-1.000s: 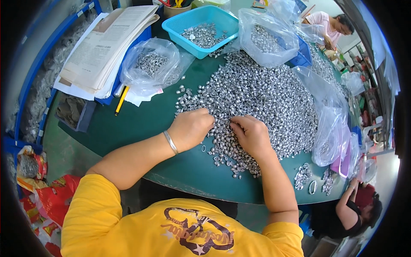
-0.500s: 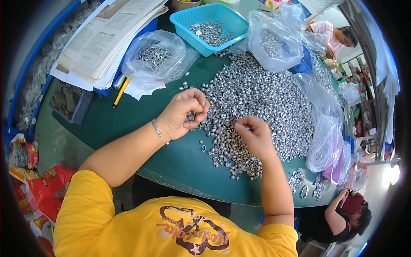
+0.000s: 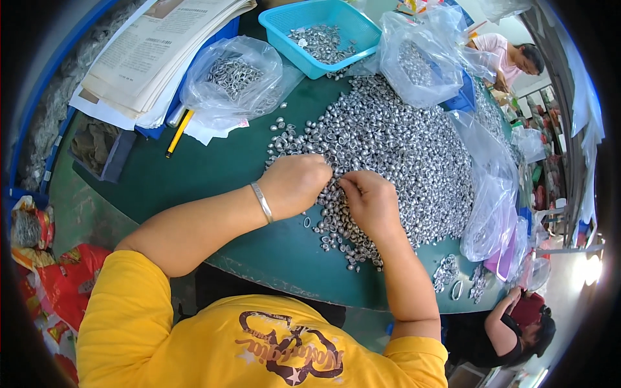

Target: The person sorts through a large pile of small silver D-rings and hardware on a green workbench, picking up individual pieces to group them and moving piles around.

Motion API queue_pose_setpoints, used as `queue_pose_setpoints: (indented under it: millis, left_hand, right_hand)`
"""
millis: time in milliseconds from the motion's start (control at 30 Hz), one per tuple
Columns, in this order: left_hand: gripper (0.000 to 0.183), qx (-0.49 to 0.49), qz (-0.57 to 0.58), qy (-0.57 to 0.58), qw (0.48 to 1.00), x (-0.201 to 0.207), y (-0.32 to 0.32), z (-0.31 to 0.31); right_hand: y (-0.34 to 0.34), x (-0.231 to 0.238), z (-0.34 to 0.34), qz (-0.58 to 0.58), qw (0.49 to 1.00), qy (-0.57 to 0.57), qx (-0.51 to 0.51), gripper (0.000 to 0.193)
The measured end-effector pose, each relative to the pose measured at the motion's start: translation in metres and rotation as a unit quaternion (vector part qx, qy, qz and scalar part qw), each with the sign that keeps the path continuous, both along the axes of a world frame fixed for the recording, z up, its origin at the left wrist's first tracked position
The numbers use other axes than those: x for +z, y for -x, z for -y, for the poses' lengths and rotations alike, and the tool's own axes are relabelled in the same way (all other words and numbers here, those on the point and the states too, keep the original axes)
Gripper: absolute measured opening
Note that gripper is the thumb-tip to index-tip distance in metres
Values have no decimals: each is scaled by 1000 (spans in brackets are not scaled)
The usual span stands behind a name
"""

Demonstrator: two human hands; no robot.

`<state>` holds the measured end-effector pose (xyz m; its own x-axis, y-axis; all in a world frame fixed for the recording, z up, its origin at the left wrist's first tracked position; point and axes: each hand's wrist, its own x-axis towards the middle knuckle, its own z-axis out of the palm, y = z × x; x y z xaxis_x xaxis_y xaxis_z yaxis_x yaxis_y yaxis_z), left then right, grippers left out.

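A broad heap of small silvery metal pieces [image 3: 414, 168], rounded and ring-like, covers much of the green table. At the heap's near left side my left hand [image 3: 299, 183] is closed with its back up, so whatever lies in its fingers is hidden. Close to its right, my right hand [image 3: 374, 205] pinches thumb and forefinger together over the pieces. Anything in that pinch is too small or hidden to name. The fingertips of both hands nearly meet. One loose metal ring [image 3: 307, 222] lies on the table below my left hand.
Behind the heap stand a blue basket [image 3: 272, 29] of metal pieces and plastic bags [image 3: 394, 84] holding more. Newspapers [image 3: 139, 64] and a yellow pen [image 3: 179, 134] lie left. Two other people [image 3: 501, 55] sit on the right side. The green table's [image 3: 259, 265] edge runs before me.
My left hand has moved right and down, turning its back up; metal pieces seen in its palm before are now hidden. My right hand has shifted slightly left toward it.
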<state>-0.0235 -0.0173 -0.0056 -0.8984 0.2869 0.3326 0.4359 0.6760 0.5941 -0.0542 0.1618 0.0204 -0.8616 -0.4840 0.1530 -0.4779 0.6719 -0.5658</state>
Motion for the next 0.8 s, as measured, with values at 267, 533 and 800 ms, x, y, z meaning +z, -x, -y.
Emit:
queue_pose_setpoints:
  millis: [267,533,800]
  left_hand:
    - [9,-22,419,-426,801,19,3,7]
    - [11,-111,523,-670,515,7,7,14]
    - [18,-113,382,-703,589,26,-6,2]
  right_hand:
    - [6,12,-27,591,669,450,-22,16]
    - [2,6,-29,611,572,548,8,13]
    - [-36,7,39,506,425,704,-259,19]
